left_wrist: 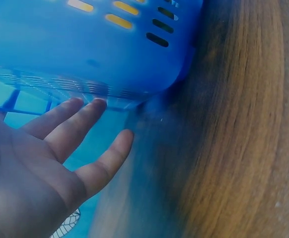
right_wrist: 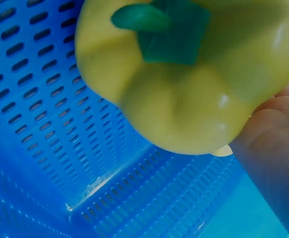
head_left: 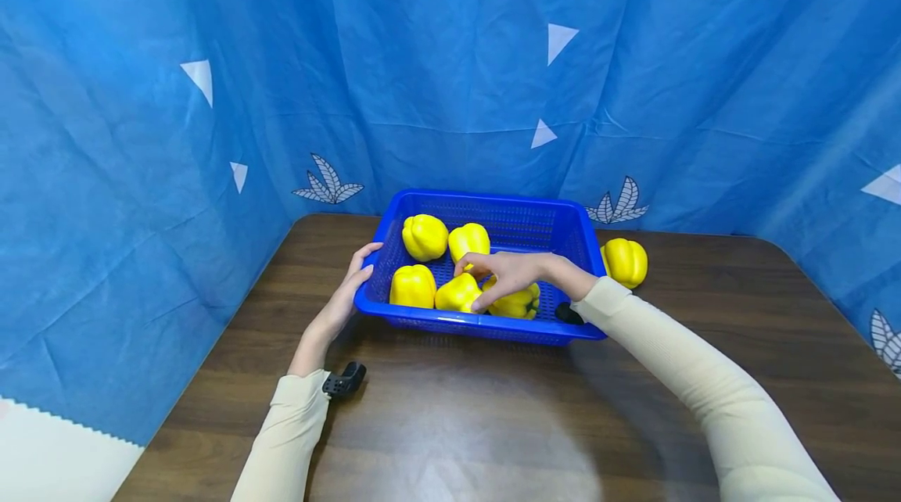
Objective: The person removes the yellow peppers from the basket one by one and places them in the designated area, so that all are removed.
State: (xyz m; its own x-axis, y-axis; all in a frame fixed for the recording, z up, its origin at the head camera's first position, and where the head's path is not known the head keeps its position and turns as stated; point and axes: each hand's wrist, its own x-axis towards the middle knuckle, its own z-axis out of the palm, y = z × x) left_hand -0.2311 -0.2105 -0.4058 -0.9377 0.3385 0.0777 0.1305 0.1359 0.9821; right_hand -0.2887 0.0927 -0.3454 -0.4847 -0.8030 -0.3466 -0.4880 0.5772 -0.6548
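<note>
A blue plastic basket holds several yellow bell peppers. My left hand is at its left end, and in the left wrist view straight fingers reach to the slotted outer wall. Inside the basket, my right hand spans a yellow bell pepper at the front, thumb on the near side and fingers on the far side. Under that palm lies another pepper; a pepper with a green stem fills much of the right wrist view and hides most of the fingers.
Two peppers sit along the basket's back, one at left and one nearer the middle. Another pepper lies on the brown wooden table, just right of the basket. A blue curtain hangs behind the table.
</note>
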